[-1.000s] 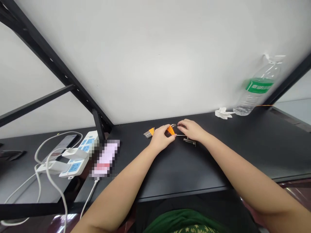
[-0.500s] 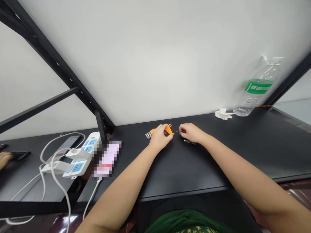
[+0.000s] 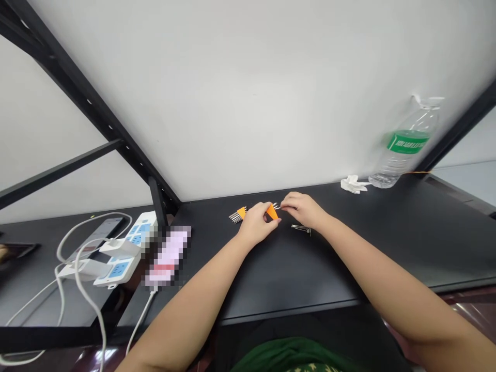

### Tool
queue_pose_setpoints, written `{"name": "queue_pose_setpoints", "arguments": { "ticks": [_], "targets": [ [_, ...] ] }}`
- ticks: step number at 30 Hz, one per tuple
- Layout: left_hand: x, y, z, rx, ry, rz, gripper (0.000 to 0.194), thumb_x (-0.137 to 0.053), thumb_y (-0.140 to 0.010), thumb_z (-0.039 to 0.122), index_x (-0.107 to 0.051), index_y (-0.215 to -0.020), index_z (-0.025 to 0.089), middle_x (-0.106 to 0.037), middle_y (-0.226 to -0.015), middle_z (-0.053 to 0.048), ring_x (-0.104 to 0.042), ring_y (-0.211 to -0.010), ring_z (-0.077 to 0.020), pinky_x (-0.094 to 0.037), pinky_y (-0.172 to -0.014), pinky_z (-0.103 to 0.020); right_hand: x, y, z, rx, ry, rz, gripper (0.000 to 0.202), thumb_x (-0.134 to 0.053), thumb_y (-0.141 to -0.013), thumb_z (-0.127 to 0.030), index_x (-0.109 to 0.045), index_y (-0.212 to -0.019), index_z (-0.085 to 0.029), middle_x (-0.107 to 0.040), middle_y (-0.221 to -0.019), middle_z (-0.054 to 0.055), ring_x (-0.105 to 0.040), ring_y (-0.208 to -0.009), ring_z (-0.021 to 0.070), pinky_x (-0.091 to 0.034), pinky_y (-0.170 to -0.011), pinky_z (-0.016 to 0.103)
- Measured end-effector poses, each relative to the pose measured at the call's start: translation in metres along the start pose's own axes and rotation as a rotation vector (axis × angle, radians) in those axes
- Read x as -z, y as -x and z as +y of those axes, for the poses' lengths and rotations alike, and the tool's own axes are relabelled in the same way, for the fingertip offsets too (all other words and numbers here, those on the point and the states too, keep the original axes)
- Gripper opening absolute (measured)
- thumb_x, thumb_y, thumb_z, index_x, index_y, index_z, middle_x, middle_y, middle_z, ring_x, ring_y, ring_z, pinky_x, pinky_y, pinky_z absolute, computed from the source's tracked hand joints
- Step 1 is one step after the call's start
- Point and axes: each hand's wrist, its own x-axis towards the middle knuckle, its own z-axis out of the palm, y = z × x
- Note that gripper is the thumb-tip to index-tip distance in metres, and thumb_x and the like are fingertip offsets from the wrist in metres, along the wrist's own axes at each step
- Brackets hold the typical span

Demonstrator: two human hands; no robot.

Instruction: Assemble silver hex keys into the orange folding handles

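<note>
My left hand [image 3: 256,225] is closed on an orange plastic holder [image 3: 272,212], pinched between thumb and fingers. Thin metal tips show at its far edge. Left of that hand, another bit of orange [image 3: 242,212] carries several silver rods [image 3: 234,217]; my fingers hide whether both orange parts are one piece. The fingertips of my right hand [image 3: 300,207] pinch a thin metal rod [image 3: 278,207], whose end is at the holder's upper right edge. Below the right hand, several loose thin metal rods [image 3: 300,228] lie together on the black table [image 3: 294,274], some apparently bent at one end.
A phone with a blurred screen [image 3: 169,256] charges at left, near a white power strip [image 3: 129,248] with plugs and cables. Black metal frame bars [image 3: 157,199] rise there. Crumpled tissue [image 3: 353,184] and a clear bottle [image 3: 406,142] stand by the wall. Another person's hand [image 3: 3,253] shows at far left.
My right hand has moved slightly left and up, bringing the rod from a gap to the orange holder's edge. The left hand has shifted slightly down; the view has shifted a little.
</note>
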Motion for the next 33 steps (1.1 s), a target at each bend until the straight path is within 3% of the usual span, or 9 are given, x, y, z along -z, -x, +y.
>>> {"name": "queue_pose_setpoints", "arguments": {
  "ticks": [4, 10, 17, 29, 33],
  "targets": [
    [0.002, 0.001, 0.003, -0.009, -0.129, -0.039, 0.03, -0.076, -0.08, 0.035, -0.066, -0.106, 0.024, -0.059, -0.083, 0.0, -0.057, -0.074, -0.0184, -0.045, -0.067, -0.032, 0.005, 0.0, -0.01, 0.029, 0.189, -0.085, 0.027, -0.048, -0.101, -0.016, -0.075, -0.103, -0.02, -0.068, -0.106, 0.01, -0.061, -0.098, 0.0211, -0.05, -0.08, 0.031],
    [0.0, 0.002, 0.006, -0.027, -0.14, -0.046, 0.019, -0.075, -0.079, 0.032, -0.065, -0.094, 0.024, -0.06, -0.08, 0.0, -0.058, -0.073, -0.0182, -0.043, -0.065, -0.031, 0.008, 0.001, -0.024, -0.02, 0.218, -0.206, 0.031, -0.045, -0.101, -0.015, -0.075, -0.107, -0.022, -0.066, -0.111, 0.008, -0.059, -0.084, 0.0162, -0.048, -0.073, 0.028],
    [0.002, -0.001, -0.002, 0.006, -0.033, 0.004, 0.033, -0.076, -0.08, 0.036, -0.066, -0.109, 0.024, -0.062, -0.083, 0.001, -0.06, -0.075, -0.0171, -0.048, -0.072, -0.031, 0.019, -0.001, -0.017, -0.045, 0.163, -0.142, 0.03, -0.046, -0.103, -0.02, -0.076, -0.102, -0.019, -0.066, -0.109, 0.01, -0.062, -0.085, 0.0165, -0.049, -0.076, 0.028],
    [0.002, 0.0, 0.003, -0.002, -0.038, -0.017, 0.034, -0.076, -0.081, 0.037, -0.065, -0.11, 0.024, -0.061, -0.081, 0.001, -0.058, -0.074, -0.0179, -0.047, -0.071, -0.032, 0.02, 0.0, -0.017, -0.043, 0.171, -0.166, 0.031, -0.046, -0.101, -0.019, -0.077, -0.103, -0.02, -0.066, -0.109, 0.009, -0.06, -0.083, 0.0162, -0.047, -0.073, 0.028],
    [0.004, 0.0, 0.003, -0.015, -0.058, -0.034, 0.026, -0.076, -0.081, 0.037, -0.065, -0.102, 0.025, -0.061, -0.08, 0.001, -0.059, -0.072, -0.0173, -0.047, -0.07, -0.032, 0.02, -0.001, -0.019, -0.043, 0.194, -0.18, 0.032, -0.046, -0.101, -0.018, -0.078, -0.101, -0.02, -0.066, -0.108, 0.01, -0.059, -0.082, 0.0167, -0.047, -0.072, 0.029]
  ]
}}
